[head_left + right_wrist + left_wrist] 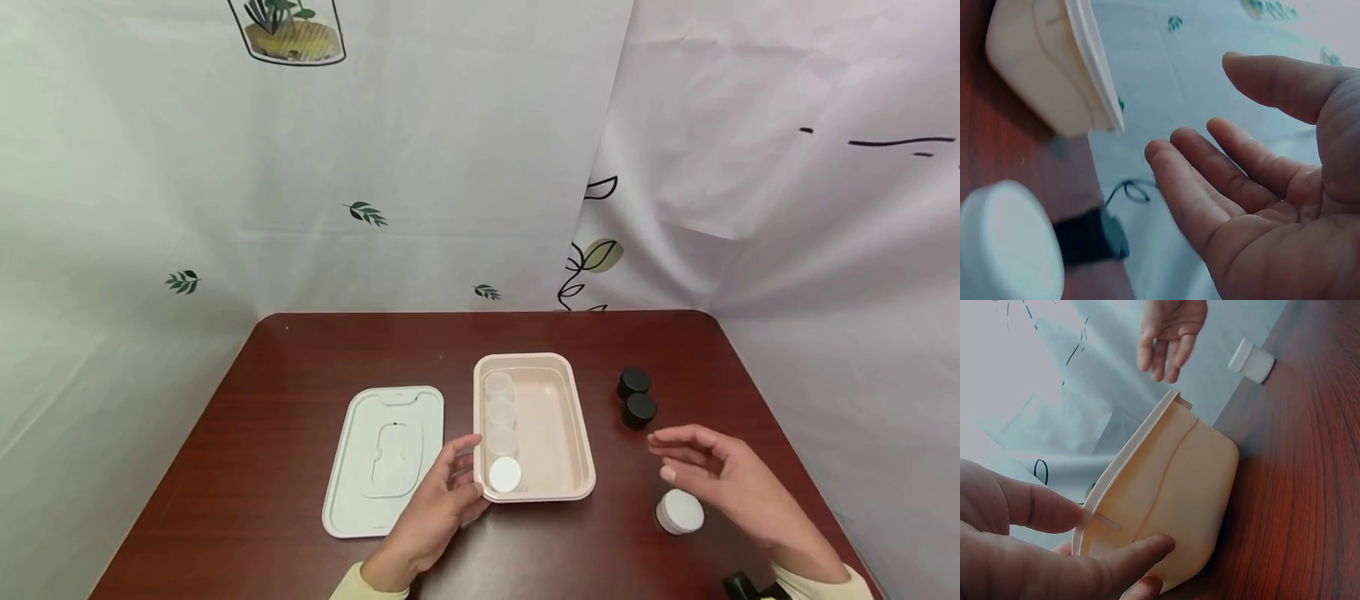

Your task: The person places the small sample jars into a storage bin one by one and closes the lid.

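Dark wood table (247, 467): the left hand (435, 507) grips a beige tray (555, 433); near the right hand (720, 473), fingers loose and empty, a white jar (681, 512) could topple if brushed.

In the beige box (551, 433), the right side leaves room to reach down; jars (501, 414) block its left. The left hand (435, 518) obstructs its left wall; black jars (639, 412) stand to its right.

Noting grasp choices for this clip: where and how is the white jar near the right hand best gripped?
Probably across the round lid of the white jar, coming from above with the right hand: it stands upright, lid uppermost, apart from the tray and black items.
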The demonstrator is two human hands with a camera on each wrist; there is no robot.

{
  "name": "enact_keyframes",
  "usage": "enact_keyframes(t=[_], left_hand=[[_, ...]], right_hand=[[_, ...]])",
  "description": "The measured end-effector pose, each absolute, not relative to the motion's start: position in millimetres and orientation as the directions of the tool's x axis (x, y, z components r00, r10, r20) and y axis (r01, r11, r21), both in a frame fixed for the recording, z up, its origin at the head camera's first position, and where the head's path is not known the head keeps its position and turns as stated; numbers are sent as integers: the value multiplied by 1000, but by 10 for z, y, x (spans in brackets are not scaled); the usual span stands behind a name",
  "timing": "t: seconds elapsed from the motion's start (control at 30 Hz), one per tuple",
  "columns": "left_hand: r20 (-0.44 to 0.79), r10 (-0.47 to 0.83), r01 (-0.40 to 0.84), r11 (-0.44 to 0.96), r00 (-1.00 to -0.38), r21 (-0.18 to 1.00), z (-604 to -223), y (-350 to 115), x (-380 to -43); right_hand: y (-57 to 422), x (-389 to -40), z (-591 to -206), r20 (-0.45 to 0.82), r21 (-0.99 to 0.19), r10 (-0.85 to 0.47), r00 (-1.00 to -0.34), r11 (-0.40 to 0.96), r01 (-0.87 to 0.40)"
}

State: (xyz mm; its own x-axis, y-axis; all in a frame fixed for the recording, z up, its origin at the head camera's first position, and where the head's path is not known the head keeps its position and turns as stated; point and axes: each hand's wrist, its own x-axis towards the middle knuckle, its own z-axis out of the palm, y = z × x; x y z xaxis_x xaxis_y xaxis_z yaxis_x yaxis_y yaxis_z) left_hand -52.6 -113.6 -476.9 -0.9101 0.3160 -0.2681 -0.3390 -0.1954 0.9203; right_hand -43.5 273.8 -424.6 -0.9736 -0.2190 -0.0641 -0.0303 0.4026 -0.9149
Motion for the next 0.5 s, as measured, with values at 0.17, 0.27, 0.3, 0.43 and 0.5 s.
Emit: enact_keyframes(t=[0.17,0.27,0.3,0.43,0.5], left_hand=[[-277,316,-349,-200,-908,916,-4776,-1139,-529],[-279,321,-353,-204,-905,913,-4776,-1141,-530],[-278,322,-353,-204,-905,913,-4775,-1140,-531],[-275,322,-351,-208,-906,913,-4771,-1139,-537],[-274,321,-350,-210,-907,913,-4769,-1138,-542]], right_hand=[[2948,-314,-4475,-83,-927,-170,-982,375,14],[3043,-241,-4629,-120,-933,-121,-985,354,70],[3064,-221,-4674,-130,-931,-96,-987,353,89],[3116,-155,-4813,-184,-926,-12,-983,338,169],[3123,-130,-4862,-235,-915,20,-972,331,228]])
